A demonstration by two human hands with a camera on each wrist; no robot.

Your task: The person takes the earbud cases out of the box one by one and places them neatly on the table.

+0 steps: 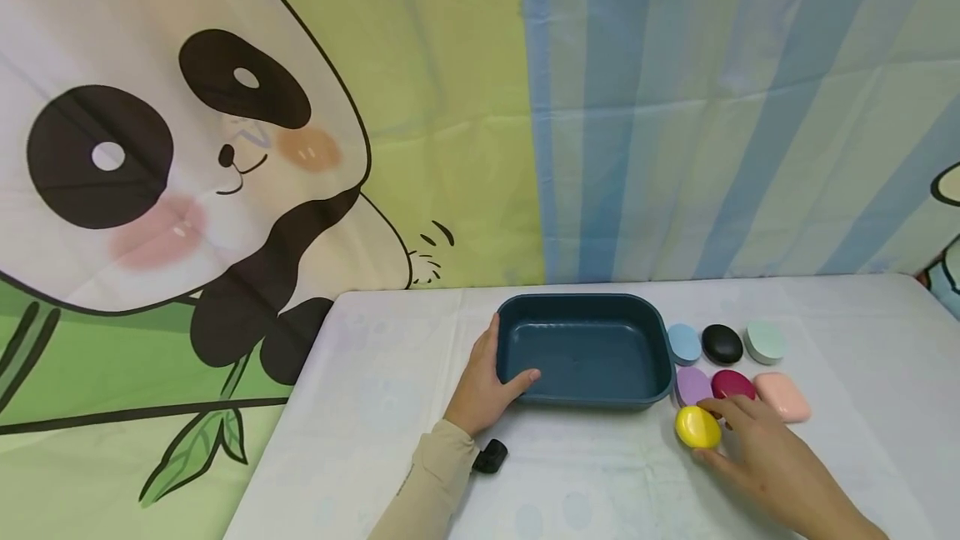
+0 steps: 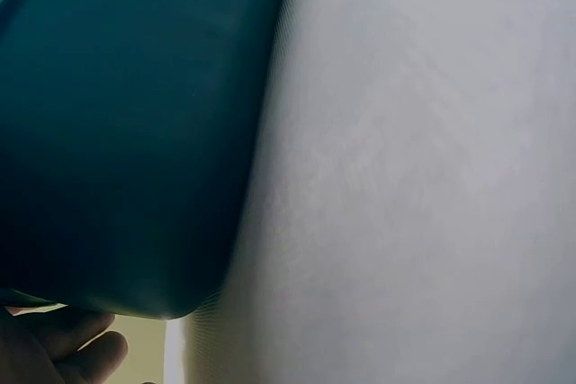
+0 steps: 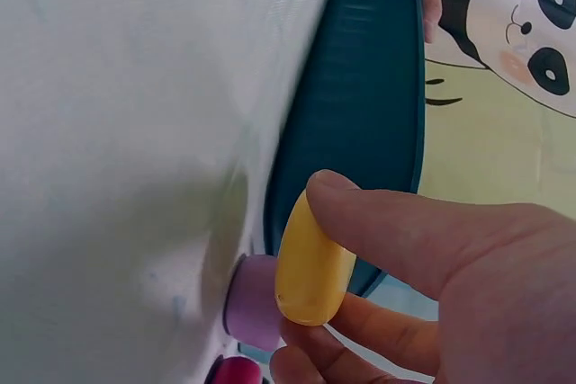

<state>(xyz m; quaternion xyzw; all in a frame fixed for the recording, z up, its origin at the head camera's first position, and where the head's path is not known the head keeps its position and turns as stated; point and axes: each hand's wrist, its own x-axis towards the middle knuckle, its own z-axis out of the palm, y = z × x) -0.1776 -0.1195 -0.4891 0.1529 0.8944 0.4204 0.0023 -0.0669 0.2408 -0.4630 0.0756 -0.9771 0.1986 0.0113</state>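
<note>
Near the front right of the white table, my right hand (image 1: pixel 765 461) pinches a round, glossy yellow case (image 1: pixel 698 427) between thumb and fingers; the right wrist view shows the yellow case (image 3: pixel 313 263) side-on, with the thumb against one face. My left hand (image 1: pixel 487 382) grips the left end of a dark teal rectangular basin (image 1: pixel 585 400), thumb over the front rim. Nothing lies inside the basin. Close behind the yellow case are a purple case (image 1: pixel 692 387) and a dark red case (image 1: pixel 732 384). The left wrist view is mostly filled by the basin's outer wall (image 2: pixel 135 132).
Right of the basin stand a light blue case (image 1: pixel 684 343), a black case (image 1: pixel 722 344) and a mint case (image 1: pixel 765 342), with a pink squarish case (image 1: pixel 783 397) in front. A small black object (image 1: pixel 491 457) is by the left sleeve. A panda-print cloth (image 1: pixel 450 107) hangs behind the table.
</note>
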